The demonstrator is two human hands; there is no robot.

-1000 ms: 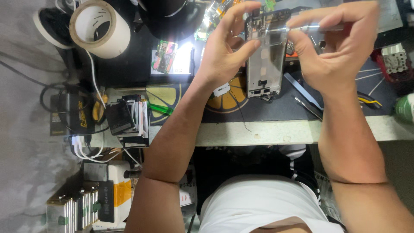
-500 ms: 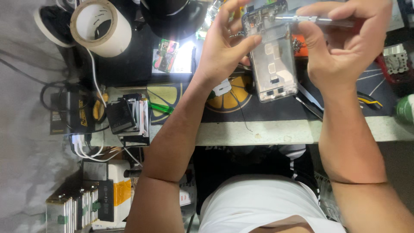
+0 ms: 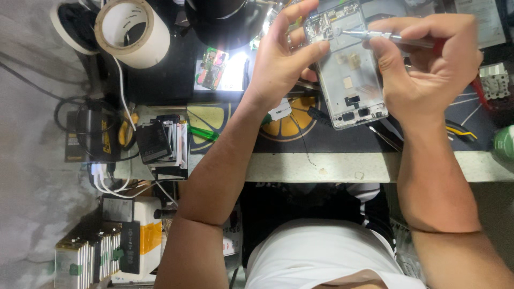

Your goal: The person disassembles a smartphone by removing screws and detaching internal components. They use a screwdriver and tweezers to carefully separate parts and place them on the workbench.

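Tape roll [image 3: 134,32] lay far left on bench [image 3: 375,167] | open phone frame [image 3: 350,69] held up, silver, insides showing | left grip [image 3: 281,59] closed on phone frame | right grip [image 3: 428,69] closed on thin screwdriver [image 3: 385,36]

Far to the left of my left hand, a wide roll of pale tape [image 3: 132,32] stands on the dark bench top, with a white cable [image 3: 119,80] running down beside it. Just left of my left wrist a small green circuit board [image 3: 212,68] lies in bright light. Under my left forearm sits a mat printed with a yellow citrus slice [image 3: 284,124]. Lower left, a stack of flat black batteries [image 3: 158,143] rests near the pale bench edge [image 3: 332,170]. Beyond my right hand, at the far right, stands a green bottle [image 3: 504,144].
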